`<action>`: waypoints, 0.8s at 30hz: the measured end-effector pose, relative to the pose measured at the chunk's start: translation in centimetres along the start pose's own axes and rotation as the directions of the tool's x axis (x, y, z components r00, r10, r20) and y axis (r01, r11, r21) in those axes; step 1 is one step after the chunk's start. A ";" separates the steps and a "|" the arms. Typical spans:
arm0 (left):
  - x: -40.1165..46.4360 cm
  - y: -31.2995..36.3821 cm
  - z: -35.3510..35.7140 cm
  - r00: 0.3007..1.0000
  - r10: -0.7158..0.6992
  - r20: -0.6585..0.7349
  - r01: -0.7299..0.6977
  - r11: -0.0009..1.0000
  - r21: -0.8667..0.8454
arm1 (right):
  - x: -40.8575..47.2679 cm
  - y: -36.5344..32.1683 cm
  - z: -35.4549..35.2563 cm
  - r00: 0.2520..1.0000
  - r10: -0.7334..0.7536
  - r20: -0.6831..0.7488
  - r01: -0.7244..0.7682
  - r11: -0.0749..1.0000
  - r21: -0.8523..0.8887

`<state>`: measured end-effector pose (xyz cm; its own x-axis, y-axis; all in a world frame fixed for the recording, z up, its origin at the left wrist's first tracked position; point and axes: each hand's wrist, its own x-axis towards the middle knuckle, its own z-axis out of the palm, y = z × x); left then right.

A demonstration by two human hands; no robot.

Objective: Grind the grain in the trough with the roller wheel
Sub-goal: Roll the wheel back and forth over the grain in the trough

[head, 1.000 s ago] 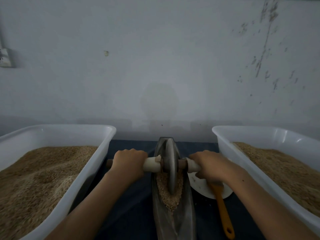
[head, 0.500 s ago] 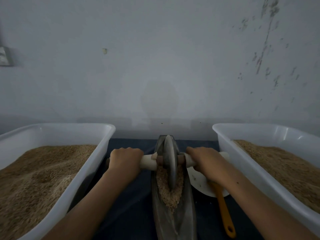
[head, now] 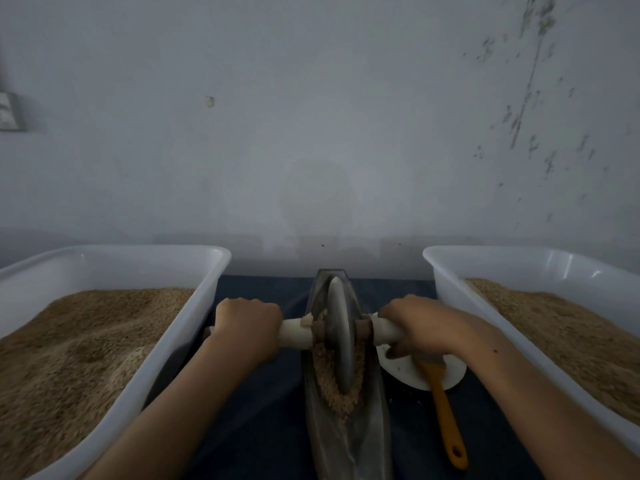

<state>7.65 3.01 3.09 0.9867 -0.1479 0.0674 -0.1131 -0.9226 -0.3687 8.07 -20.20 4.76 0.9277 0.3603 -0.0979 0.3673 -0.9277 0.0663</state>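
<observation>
Nearest the camera, two bare forearms reach forward over a dark blue worktop (head: 263, 427). Between them runs the narrow metal trough (head: 367, 441), lying lengthwise away from the viewer, with a bed of tan grain (head: 329, 379) heaped in its middle. An orange-handled brush (head: 446, 424) lies just right of the trough, its head resting on a white plate (head: 450, 375).

Further on, the roller wheel (head: 341, 337) stands upright in the trough, its lower edge sunk in the grain. A pale axle handle (head: 294, 332) sticks out on each side. The left hand (head: 247, 323) has its grip closed fully around the left handle, fingers curled over the top. The right hand (head: 417, 325) wraps the right handle the same way.

A left white tub (head: 204, 306) and a right white tub (head: 446, 289) flank the trough, each filled with the same tan grain. Behind everything rises a scuffed pale wall (head: 311, 116).
</observation>
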 end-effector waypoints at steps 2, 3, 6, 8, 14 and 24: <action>0.2 0.0 0.0 1.000 -0.006 -0.005 0.006 0.999 -0.037 | -0.2 0.1 0.0 0.999 0.005 -0.032 -0.004 0.999 0.035; 0.3 0.0 0.0 0.999 -0.002 -0.032 0.000 0.998 -0.070 | -0.2 0.2 0.1 0.999 0.014 -0.042 -0.012 0.999 0.033; 0.7 -0.4 0.4 0.979 0.099 -0.178 -0.138 0.966 -0.219 | 0.0 0.1 0.5 0.996 0.020 -0.089 -0.025 0.998 -0.050; 0.8 -0.7 0.8 0.954 0.143 -0.262 -0.226 0.920 -0.321 | 0.2 0.0 0.9 0.983 0.006 -0.184 -0.026 0.994 -0.106; 0.7 -0.4 0.7 0.976 0.068 -0.206 -0.137 0.929 -0.343 | 0.7 -0.3 1.8 0.925 0.016 -0.380 -0.080 0.985 -0.153; 0.4 0.7 -0.3 0.999 0.029 0.018 -0.025 0.985 -0.172 | 0.6 0.4 0.5 0.998 0.044 0.037 -0.044 0.999 0.009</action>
<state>7.98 2.19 3.16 0.9850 -0.1677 0.0399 -0.1562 -0.9662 -0.2049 8.74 -20.40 4.19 0.9398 0.3157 -0.1313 0.3255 -0.9435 0.0617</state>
